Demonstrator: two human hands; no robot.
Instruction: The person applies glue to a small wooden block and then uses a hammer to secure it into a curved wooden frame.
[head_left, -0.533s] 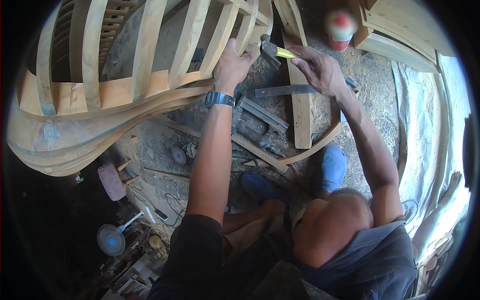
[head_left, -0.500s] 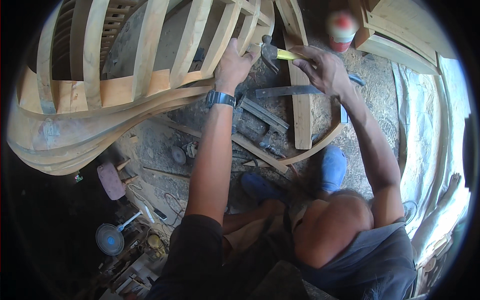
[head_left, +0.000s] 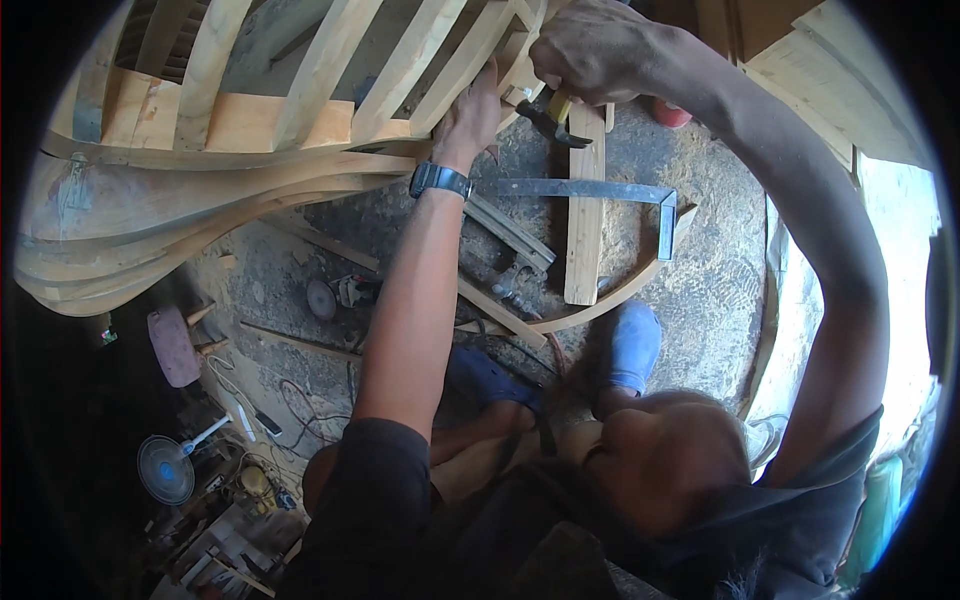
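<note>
A large curved wooden framework [head_left: 330, 125] with upright slats fills the upper left. My left hand [head_left: 468, 122], a dark watch on its wrist, grips a wooden slat [head_left: 462, 70] at the right end of this framework; its fingertips are partly hidden. Closed around the yellow handle of a claw hammer [head_left: 552, 124] is my right hand [head_left: 592, 55], knuckles up. The hammer's dark head hangs just right of the left hand, close to the end slats, its claw pointing right. Whether the head touches wood I cannot tell.
On the dusty floor lie a metal square [head_left: 610, 190] across a wooden plank [head_left: 585, 250], a curved wooden strip [head_left: 610, 308], a metal bar tool [head_left: 510, 235] and an angle grinder [head_left: 330, 295]. A small fan [head_left: 165, 468] and cables are at lower left. A red container [head_left: 672, 115] shows partly behind my right arm.
My right hand has moved up and left with the hammer, turning over so its knuckles show. The hammer head sits slightly lower. My left hand stays on the framework; the view has shifted slightly.
</note>
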